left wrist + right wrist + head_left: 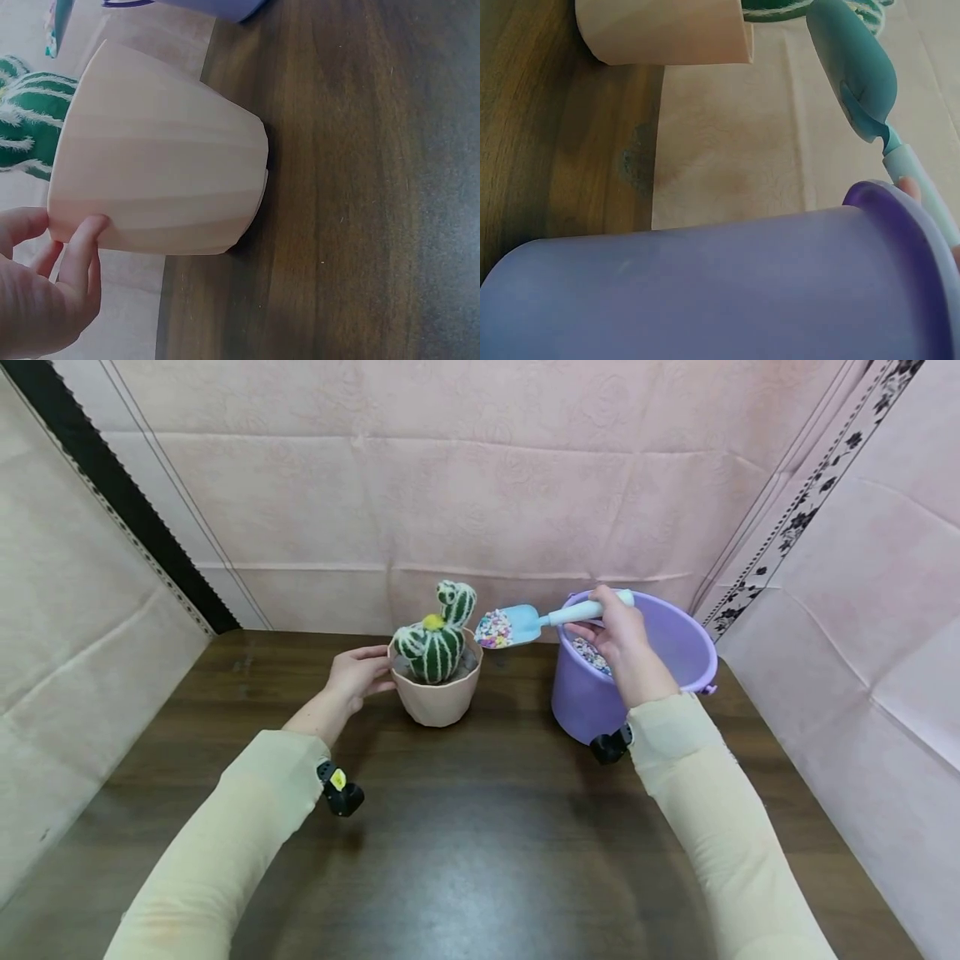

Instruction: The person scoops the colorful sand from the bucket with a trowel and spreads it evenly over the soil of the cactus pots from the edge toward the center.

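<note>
In the head view, my left hand (pixel 356 677) holds the near-left rim of a beige flowerpot (pixel 441 703). One fingertip lies on the pot's outer wall and another meets the rim, as the left wrist view shows. A green plush-like cactus (pixel 433 652) with white stripes and a yellow top stands among grey stones in the pot. My right hand (pixel 621 627) grips the pale handle of a light-blue trowel (pixel 523 625) above a purple bucket (pixel 585 710). Small multicoloured pebbles (pixel 493 629) lie on the trowel's blade, whose tip is close to the pot's right rim.
More small pebbles (pixel 591 654) show inside the bucket, partly hidden by my right hand. Everything stands on a dark wooden table (pixel 450 852). A pale pink cloth (pixel 480 485) hangs behind, with further cloth walls at both sides.
</note>
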Demonstrator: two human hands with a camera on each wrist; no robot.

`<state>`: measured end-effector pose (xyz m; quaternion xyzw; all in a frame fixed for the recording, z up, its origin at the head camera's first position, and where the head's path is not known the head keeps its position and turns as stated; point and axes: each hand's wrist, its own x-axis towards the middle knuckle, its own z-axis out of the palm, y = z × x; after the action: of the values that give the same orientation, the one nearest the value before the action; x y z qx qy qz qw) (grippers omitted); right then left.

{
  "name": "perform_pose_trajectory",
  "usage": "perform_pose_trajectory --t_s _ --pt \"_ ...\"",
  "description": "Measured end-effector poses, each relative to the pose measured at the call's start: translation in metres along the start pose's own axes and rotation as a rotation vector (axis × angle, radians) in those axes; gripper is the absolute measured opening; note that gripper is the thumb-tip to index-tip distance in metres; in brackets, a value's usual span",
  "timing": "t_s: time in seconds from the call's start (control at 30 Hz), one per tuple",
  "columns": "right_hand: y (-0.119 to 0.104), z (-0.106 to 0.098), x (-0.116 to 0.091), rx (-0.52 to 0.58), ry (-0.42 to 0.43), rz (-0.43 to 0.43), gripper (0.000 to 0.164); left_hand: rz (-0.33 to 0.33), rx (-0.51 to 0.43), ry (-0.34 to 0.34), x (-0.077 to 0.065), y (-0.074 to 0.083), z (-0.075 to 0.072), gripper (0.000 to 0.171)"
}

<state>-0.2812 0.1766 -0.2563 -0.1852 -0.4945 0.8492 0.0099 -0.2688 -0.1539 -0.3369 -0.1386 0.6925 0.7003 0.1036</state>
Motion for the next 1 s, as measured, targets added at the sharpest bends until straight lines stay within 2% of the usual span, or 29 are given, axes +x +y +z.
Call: perform_pose_trajectory --t_s 0.13,0.4,0.6,0.67,0.87,0.93,1.0 --pt "0.002 0.003 -0.001 -0.033 0.008 -0.015 0.013 0.004 0.000 -0.003 0.001 -0.001 0.000 0.046" --pt "0.010 0.014 0.004 -0.158 0.051 -0.080 0.006 0.000 0.012 -0.001 0.001 -0.001 0.000 0.045" --pt "0.015 0.019 0.006 -0.249 0.056 -0.125 0.010 -0.002 0.018 0.000 0.001 0.000 0.000 0.045" --pt "0.017 0.021 0.006 -0.284 0.054 -0.135 0.018 0.000 0.020 -0.004 0.001 0.000 0.000 0.045" --pt "0.018 0.026 0.001 -0.353 0.039 -0.154 0.066 -0.003 0.030 -0.002 0.001 0.000 -0.001 0.045" --pt "0.017 0.028 0.000 -0.365 0.036 -0.160 0.066 -0.005 0.031 0.001 0.002 0.000 0.000 0.044" --pt "0.016 0.031 0.000 -0.369 0.042 -0.166 0.060 -0.003 0.034 -0.003 0.002 0.000 0.000 0.045"
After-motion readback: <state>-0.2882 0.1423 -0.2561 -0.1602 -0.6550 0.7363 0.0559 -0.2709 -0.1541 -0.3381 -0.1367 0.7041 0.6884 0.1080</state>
